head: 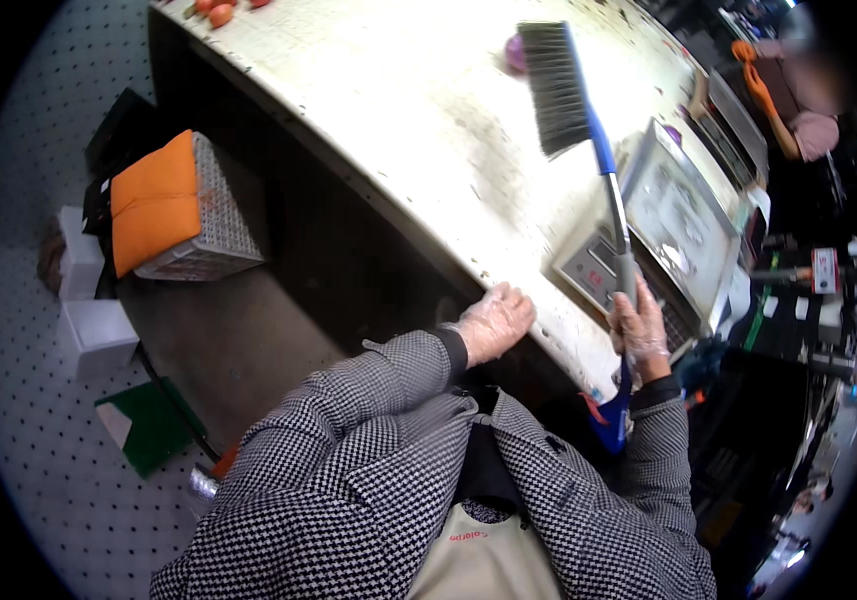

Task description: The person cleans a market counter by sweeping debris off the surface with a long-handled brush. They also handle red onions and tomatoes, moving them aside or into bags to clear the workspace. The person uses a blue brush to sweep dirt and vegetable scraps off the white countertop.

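My right hand (638,326), in a clear plastic glove, grips the grey handle of a long brush (620,217) with a blue back and dark bristles; the handle's other end is a blue scraper-like piece. The bristles reach over the far part of the white table (413,142), beside a purple round object (515,54). A digital weighing scale (680,206) with a wide metal pan stands under and to the right of the shaft. My left hand (500,322), also gloved, is at the near table edge with its fingers curled; whether it touches the edge cannot be told.
Orange-red round produce (221,16) lies at the table's far left corner. Left of the table are a white woven basket (230,202) with an orange cushion (155,202), white boxes (98,334) and a green mat (149,427). A person in orange gloves (758,86) is across the table, near another scale-like device (728,131).
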### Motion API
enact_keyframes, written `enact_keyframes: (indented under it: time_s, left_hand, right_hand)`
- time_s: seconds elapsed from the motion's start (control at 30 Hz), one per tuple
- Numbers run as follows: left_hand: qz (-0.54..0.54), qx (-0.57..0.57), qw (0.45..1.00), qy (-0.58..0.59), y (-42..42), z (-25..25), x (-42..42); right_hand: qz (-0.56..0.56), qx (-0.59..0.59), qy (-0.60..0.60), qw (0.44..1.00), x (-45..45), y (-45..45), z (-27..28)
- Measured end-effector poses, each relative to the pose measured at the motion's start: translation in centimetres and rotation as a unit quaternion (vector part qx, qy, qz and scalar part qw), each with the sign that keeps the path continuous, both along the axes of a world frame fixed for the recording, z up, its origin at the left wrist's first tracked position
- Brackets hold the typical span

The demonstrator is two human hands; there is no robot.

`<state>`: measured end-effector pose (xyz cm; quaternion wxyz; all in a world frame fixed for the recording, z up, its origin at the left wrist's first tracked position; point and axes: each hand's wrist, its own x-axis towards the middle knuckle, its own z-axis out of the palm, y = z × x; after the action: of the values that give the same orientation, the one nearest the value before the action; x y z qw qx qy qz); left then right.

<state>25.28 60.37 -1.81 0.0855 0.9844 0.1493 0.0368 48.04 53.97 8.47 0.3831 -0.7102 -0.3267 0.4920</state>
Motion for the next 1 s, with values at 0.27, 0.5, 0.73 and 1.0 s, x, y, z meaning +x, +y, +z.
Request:
enact_keyframes:
  time_s: [0.27,0.5,0.73,1.0]
  left_hand:
    - [-0.058,-0.039,0.993,-0.094,-5.8,-1.4,5.9]
    - [-0.018,-0.032,0.999,-0.015,-6.7,-1.2,7.2]
    - [0.075,-0.072,0.993,-0.063,-7.8,-1.9,8.0]
    - [0.087,0.042,0.995,-0.007,-9.2,0.1,7.5]
  right_hand:
    - [0.069,-0.136,-0.148,0.977,5.1,-16.6,0.7]
    - [0.246,-0.142,-0.156,0.946,3.3,-11.2,-2.7]
    - [0.442,-0.072,-0.259,0.856,-0.1,3.0,-3.1]
    - [0.344,-0.27,-0.088,0.895,1.4,-0.5,1.2]
